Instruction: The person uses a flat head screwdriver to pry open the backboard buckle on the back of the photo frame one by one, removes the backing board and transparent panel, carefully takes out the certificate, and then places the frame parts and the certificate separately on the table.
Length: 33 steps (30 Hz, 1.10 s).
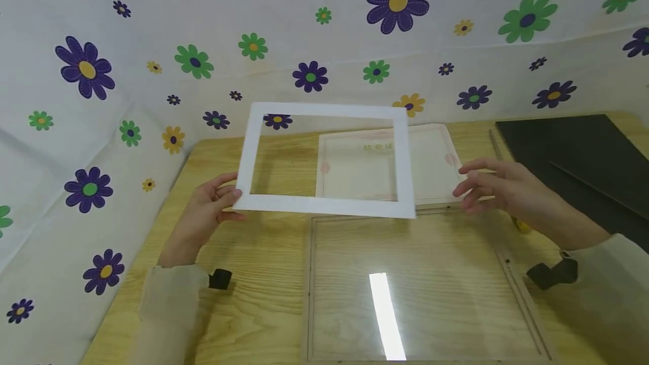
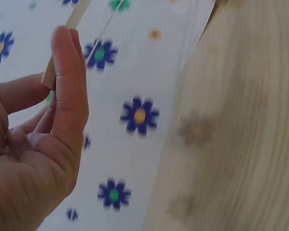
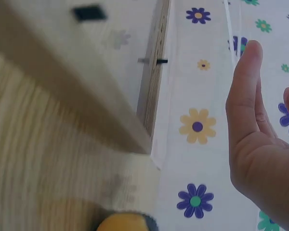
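My left hand point(image 1: 200, 210) pinches the lower left corner of a white picture mat point(image 1: 324, 205) with a rectangular opening, held up and tilted above the table. In the left wrist view, thumb and fingers grip the mat's narrow edge point(image 2: 76, 17). My right hand point(image 1: 507, 187) is apart from the mat's right side, its fingers loosely extended with nothing between them. It overlaps the right edge of a pale certificate point(image 1: 431, 156) with pink marks and gold lettering, partly hidden behind the mat. Below lies a light wooden frame point(image 1: 308, 292) around a clear, shiny pane point(image 1: 446, 286).
A black board point(image 1: 568, 134) lies at the back right, with a thin rod beside its left edge. Something yellow point(image 1: 523, 226) sits under my right wrist. A flower-patterned cloth point(image 1: 284, 16) hangs behind the wooden table point(image 1: 243, 297) and down its left side.
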### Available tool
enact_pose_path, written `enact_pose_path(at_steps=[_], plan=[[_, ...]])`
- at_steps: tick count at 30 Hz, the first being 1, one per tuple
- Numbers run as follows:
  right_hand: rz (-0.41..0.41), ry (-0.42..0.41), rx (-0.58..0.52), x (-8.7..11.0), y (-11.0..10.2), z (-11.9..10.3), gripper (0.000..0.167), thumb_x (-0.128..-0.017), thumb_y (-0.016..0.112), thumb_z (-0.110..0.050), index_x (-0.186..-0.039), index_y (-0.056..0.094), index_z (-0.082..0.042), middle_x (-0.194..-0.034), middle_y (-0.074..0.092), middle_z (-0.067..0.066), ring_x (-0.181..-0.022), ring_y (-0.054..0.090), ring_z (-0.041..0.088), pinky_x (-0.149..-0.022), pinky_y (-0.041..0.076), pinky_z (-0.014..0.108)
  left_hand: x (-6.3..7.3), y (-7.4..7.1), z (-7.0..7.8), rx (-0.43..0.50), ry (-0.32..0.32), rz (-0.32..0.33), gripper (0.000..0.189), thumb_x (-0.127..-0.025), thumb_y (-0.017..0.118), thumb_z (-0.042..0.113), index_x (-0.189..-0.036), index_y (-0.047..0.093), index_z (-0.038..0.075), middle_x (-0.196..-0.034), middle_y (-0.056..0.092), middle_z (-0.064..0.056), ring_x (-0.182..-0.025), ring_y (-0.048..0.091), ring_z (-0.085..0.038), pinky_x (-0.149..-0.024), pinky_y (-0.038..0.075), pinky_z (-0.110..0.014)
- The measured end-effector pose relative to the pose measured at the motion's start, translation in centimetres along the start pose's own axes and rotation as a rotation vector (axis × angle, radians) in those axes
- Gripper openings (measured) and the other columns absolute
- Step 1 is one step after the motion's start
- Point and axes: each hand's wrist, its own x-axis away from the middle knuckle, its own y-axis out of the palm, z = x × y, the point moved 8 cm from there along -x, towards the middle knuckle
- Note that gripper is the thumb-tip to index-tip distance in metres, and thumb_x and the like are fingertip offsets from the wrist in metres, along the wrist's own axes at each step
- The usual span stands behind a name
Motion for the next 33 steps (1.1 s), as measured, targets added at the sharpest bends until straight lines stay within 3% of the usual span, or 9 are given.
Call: enact_pose_path(at_steps=[3, 6, 11, 15, 20, 24, 27, 30, 33], plan=[[0.041, 0.072, 0.070, 0.5, -0.9, 0.5, 0.018, -0.110, 0.043, -0.014, -0.117, 0.060, -0.016, -0.098, 0.074, 0.002, -0.082, 0.070, 0.021, -0.075, 0.059, 0.029, 1.0, -3.5, 0.1, 0.038, 0.016, 0.062, 0.029, -0.104, 0.055, 0.000, -0.125, 0.062, 0.019, -0.099, 0.073, -0.001, -0.085, 0.071, -0.013, -0.065, 0.060, -0.029], [0.042, 0.091, 0.073, 0.9, -1.4, 1.0, 0.018, -0.111, 0.042, -0.015, -0.117, 0.058, -0.009, -0.098, 0.074, 0.004, -0.082, 0.070, 0.021, -0.075, 0.060, 0.030, 1.9, -6.6, -0.1, 0.060, 0.007, 0.132, 0.029, -0.104, 0.056, 0.003, -0.129, 0.058, 0.016, -0.099, 0.073, 0.001, -0.084, 0.071, -0.011, -0.064, 0.059, -0.027], [0.037, 0.087, 0.062, 1.2, -2.0, 1.6, 0.018, -0.111, 0.042, -0.013, -0.117, 0.057, -0.006, -0.098, 0.074, 0.006, -0.081, 0.070, 0.022, -0.074, 0.060, 0.032, 3.6, -11.1, -0.8, 0.058, -0.050, 0.246, 0.057, -0.106, 0.054, 0.010, -0.157, 0.031, 0.002, -0.105, 0.071, 0.008, -0.086, 0.070, -0.007, -0.066, 0.058, -0.023], [0.042, 0.102, 0.058, 1.4, -2.5, 2.0, 0.018, -0.111, 0.042, -0.013, -0.116, 0.058, -0.007, -0.097, 0.074, 0.006, -0.081, 0.071, 0.022, -0.073, 0.060, 0.032, 4.6, -13.5, -1.5, 0.074, -0.123, 0.351, 0.061, -0.109, 0.046, 0.014, -0.162, 0.018, 0.005, -0.116, 0.061, 0.011, -0.089, 0.064, -0.006, -0.068, 0.055, -0.021], [0.040, 0.123, 0.036, 1.7, -2.6, 2.5, 0.018, -0.111, 0.042, -0.014, -0.116, 0.058, -0.007, -0.097, 0.074, 0.006, -0.081, 0.071, 0.022, -0.073, 0.060, 0.033, 5.0, -14.8, -2.3, -0.043, -0.245, 0.509, 0.057, -0.111, 0.040, 0.020, -0.163, 0.020, 0.012, -0.139, 0.044, -0.005, -0.090, 0.056, -0.007, -0.067, 0.053, -0.020], [0.037, 0.132, 0.032, 1.8, -2.5, 2.7, 0.018, -0.111, 0.043, -0.014, -0.116, 0.060, -0.009, -0.098, 0.074, 0.005, -0.081, 0.070, 0.021, -0.073, 0.060, 0.032, 4.4, -15.0, -2.8, -0.072, -0.301, 0.575, 0.064, -0.108, 0.048, 0.021, -0.163, 0.018, 0.010, -0.128, 0.048, -0.010, -0.083, 0.060, -0.005, -0.067, 0.054, -0.020], [0.033, 0.135, 0.049, 1.8, -2.3, 2.8, 0.018, -0.111, 0.043, -0.013, -0.116, 0.059, -0.008, -0.099, 0.074, 0.004, -0.081, 0.070, 0.021, -0.073, 0.060, 0.031, 3.6, -15.0, -3.1, -0.100, -0.315, 0.559, 0.073, -0.106, 0.053, 0.017, -0.163, 0.009, 0.005, -0.121, 0.047, -0.007, -0.078, 0.062, -0.003, -0.067, 0.054, -0.020], [0.037, 0.139, 0.067, 1.9, -2.4, 2.8, 0.017, -0.110, 0.043, -0.013, -0.117, 0.057, -0.005, -0.099, 0.074, 0.004, -0.082, 0.070, 0.021, -0.073, 0.060, 0.031, 2.7, -14.8, -3.2, -0.289, -0.355, 0.492, 0.078, -0.105, 0.054, 0.016, -0.161, 0.003, -0.002, -0.135, 0.041, -0.023, -0.078, 0.060, -0.002, -0.069, 0.053, -0.018], [0.040, 0.144, 0.072, 2.0, -2.5, 2.9, 0.018, -0.111, 0.043, -0.013, -0.118, 0.056, -0.004, -0.100, 0.074, 0.004, -0.082, 0.070, 0.021, -0.073, 0.060, 0.031, 1.9, -14.5, -3.3, -0.509, -0.402, 0.425, 0.077, -0.105, 0.053, 0.018, -0.158, 0.003, -0.007, -0.150, 0.029, -0.036, -0.093, 0.060, -0.013, -0.077, 0.053, -0.021]])
